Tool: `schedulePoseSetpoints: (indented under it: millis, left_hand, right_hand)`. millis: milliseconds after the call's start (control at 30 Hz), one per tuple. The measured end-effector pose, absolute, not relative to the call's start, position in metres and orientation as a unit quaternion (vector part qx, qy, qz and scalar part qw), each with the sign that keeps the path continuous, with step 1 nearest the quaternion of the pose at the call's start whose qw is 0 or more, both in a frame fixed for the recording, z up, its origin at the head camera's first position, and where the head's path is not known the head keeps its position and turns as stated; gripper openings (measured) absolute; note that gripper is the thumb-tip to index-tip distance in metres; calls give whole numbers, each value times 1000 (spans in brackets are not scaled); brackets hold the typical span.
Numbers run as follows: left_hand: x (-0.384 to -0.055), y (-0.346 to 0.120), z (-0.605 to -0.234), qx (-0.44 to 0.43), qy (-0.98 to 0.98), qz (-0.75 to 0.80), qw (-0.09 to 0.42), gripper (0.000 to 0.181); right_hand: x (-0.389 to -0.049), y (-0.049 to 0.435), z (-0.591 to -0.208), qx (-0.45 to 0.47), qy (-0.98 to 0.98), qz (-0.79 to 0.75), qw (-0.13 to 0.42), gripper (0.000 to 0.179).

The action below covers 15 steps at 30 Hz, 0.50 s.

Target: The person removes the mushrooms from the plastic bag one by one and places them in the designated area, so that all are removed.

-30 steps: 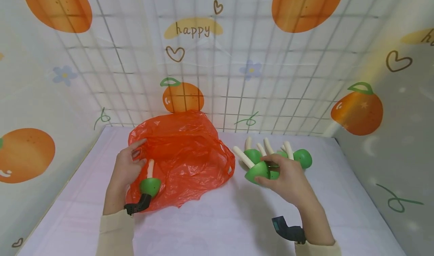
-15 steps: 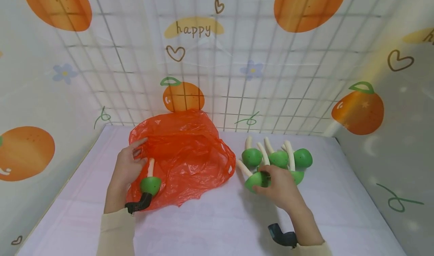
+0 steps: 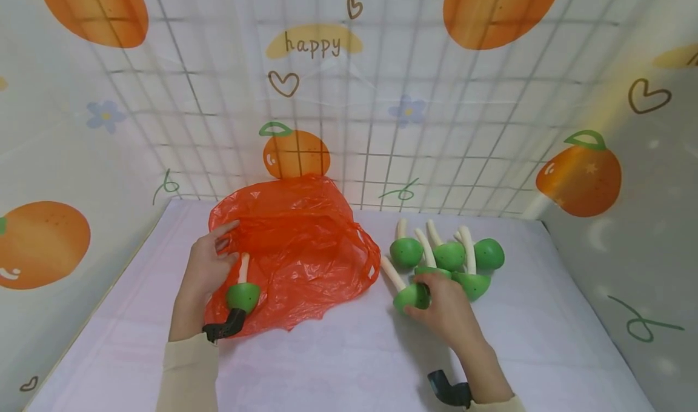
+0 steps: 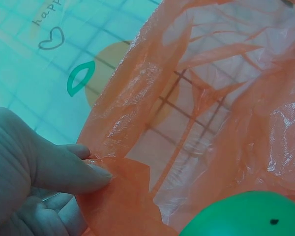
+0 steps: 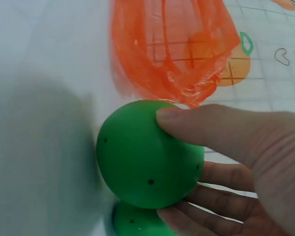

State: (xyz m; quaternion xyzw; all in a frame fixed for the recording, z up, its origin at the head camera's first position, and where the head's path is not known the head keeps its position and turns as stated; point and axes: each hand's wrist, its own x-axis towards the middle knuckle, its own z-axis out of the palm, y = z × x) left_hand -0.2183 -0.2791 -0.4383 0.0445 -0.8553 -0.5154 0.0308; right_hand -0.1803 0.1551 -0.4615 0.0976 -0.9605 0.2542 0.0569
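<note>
Near the left side of a red plastic bag (image 3: 305, 272), my left hand (image 3: 204, 272) pinches the bag's edge between thumb and fingers, as the left wrist view shows up close. A mushroom-shaped toy (image 3: 242, 297), green-capped with a white stem, lies on the bag beside that wrist. My right hand (image 3: 449, 306) grips another such mushroom (image 3: 408, 299) by its cap, stem pointing up and left. In the right wrist view the thumb lies on the dotted green cap (image 5: 142, 152), with fingers on its other side. Another green cap (image 5: 140, 223) shows just below it.
Several more green mushrooms (image 3: 406, 252) stand grouped behind and right of my right hand, stems leaning up. The purple-white table (image 3: 327, 369) is walled at the back by a printed cloth over a wire grid (image 3: 376, 121). Each wrist wears a black camera mount (image 3: 449, 391).
My right hand has moved toward me and slightly left with the mushroom, leaving the mushrooms behind it more exposed. The left hand stays at the bag's edge.
</note>
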Motion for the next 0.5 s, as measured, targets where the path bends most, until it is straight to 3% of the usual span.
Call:
schedulePoseSetpoints:
  millis: [500]
  left_hand:
    - [-219, -279, -439, 43, -856, -514, 21, 69]
  right_hand:
    - [-172, 155, -466, 113, -953, 255, 120, 56]
